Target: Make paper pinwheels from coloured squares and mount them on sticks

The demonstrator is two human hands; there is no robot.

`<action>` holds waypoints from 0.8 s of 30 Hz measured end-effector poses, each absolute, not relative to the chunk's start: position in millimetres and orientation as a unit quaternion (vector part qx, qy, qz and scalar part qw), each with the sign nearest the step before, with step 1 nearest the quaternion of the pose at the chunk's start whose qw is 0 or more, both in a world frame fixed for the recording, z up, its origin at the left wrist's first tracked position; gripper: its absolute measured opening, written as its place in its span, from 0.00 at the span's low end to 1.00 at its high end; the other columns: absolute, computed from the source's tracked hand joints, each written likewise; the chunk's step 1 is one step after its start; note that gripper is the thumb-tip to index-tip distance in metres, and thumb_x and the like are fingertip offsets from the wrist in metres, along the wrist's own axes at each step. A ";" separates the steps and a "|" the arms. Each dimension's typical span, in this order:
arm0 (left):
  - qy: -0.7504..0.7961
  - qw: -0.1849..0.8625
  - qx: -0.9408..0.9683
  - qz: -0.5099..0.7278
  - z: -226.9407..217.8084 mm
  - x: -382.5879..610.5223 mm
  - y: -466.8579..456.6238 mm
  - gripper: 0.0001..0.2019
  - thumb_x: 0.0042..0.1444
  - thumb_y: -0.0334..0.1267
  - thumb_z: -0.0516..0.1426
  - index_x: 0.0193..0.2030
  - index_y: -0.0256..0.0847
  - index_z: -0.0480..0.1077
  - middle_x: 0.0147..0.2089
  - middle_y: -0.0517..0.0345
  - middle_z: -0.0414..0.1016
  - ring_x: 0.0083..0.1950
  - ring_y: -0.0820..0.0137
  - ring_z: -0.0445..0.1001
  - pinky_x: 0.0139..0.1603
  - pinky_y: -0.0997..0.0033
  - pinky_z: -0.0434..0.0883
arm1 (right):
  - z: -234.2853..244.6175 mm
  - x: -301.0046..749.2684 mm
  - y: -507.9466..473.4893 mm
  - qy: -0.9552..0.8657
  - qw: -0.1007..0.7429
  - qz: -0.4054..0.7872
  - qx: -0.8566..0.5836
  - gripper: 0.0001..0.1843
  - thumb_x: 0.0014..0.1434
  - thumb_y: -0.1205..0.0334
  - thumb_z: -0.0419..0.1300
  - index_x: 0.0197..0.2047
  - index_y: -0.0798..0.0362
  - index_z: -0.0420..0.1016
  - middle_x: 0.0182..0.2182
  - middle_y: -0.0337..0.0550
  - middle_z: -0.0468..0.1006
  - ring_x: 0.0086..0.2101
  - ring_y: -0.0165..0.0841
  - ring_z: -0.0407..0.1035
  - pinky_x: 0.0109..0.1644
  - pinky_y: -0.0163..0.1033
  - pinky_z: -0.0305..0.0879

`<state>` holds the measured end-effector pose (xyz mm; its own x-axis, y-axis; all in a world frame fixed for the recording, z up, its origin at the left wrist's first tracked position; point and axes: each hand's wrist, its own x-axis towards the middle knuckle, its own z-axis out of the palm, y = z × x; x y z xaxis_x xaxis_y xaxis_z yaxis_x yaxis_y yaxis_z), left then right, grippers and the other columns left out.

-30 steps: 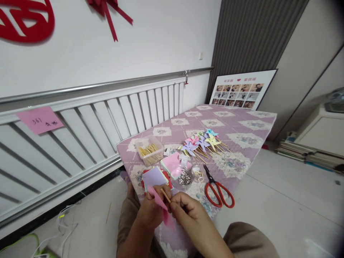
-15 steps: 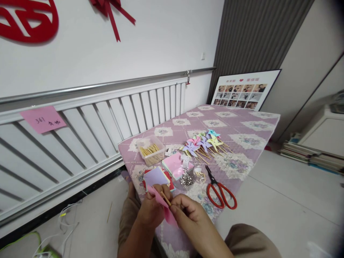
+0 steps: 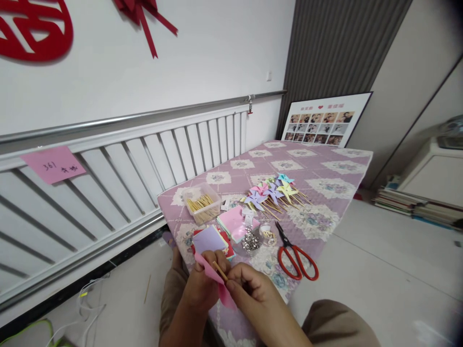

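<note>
Left hand point(image 3: 203, 285), grasping pink paper point(image 3: 227, 298); right hand point(image 3: 255, 295), grasping wooden stick point(image 3: 220, 271). Counter point(image 3: 302, 168): red-handled scissors point(image 3: 287, 243), pinwheels point(image 3: 273, 193), stick box point(image 3: 215, 207); paper stack point(image 3: 210, 239), partly behind left hand.

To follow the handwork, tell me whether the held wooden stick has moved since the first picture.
Yes, slightly: the wooden stick has shifted down and left in the picture, a little farther from the metal pieces, which lie at rest.

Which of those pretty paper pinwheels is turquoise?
The pinwheel at the back of the bunch, just behind a yellow pinwheel; the others whose colour shows are purple, pink, yellow or pale green.
</note>
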<state>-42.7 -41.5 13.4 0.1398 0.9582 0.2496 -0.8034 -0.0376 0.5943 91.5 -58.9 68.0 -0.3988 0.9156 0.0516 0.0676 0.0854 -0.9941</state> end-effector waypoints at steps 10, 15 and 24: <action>0.157 0.678 0.316 0.645 16.5 -41.0 -44.6 0.18 0.43 0.42 0.68 0.21 0.39 0.63 0.25 0.63 0.64 0.27 0.76 0.62 0.29 0.75 0.60 | 65.6 92.8 -58.4 -0.621 0.401 0.549 -0.389 0.12 0.54 0.57 0.55 0.22 0.51 0.61 0.20 0.32 0.60 0.24 0.28 0.54 0.28 0.32 0.54; 0.139 0.685 0.312 0.644 14.5 -41.4 -43.7 0.15 0.44 0.40 0.68 0.22 0.40 0.65 0.26 0.63 0.65 0.27 0.76 0.63 0.29 0.75 0.61 | 66.0 92.6 -57.6 -0.625 0.395 0.548 -0.392 0.12 0.54 0.57 0.54 0.22 0.51 0.60 0.20 0.32 0.58 0.24 0.28 0.53 0.28 0.33 0.53; 0.130 0.687 0.307 0.646 13.4 -40.5 -43.3 0.12 0.46 0.39 0.67 0.23 0.41 0.68 0.26 0.63 0.66 0.28 0.76 0.64 0.30 0.75 0.62 | 65.9 93.1 -58.2 -0.631 0.392 0.543 -0.391 0.11 0.53 0.58 0.54 0.22 0.50 0.58 0.21 0.32 0.57 0.24 0.28 0.53 0.28 0.33 0.52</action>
